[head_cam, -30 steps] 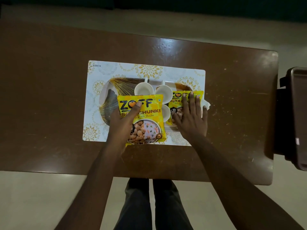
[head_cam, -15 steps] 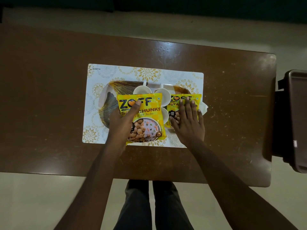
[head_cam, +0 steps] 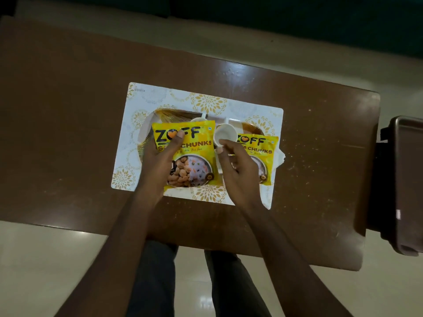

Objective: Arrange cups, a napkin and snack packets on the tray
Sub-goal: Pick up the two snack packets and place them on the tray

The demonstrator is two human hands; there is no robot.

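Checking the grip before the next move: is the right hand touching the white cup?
Touching. The head view shows the right hand with its fingertips pinching the rim of the white cup, tilted between the two packets.

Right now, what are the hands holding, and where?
The left hand grips the larger yellow snack packet by its left edge. The right hand pinches the small white cup at its near rim.
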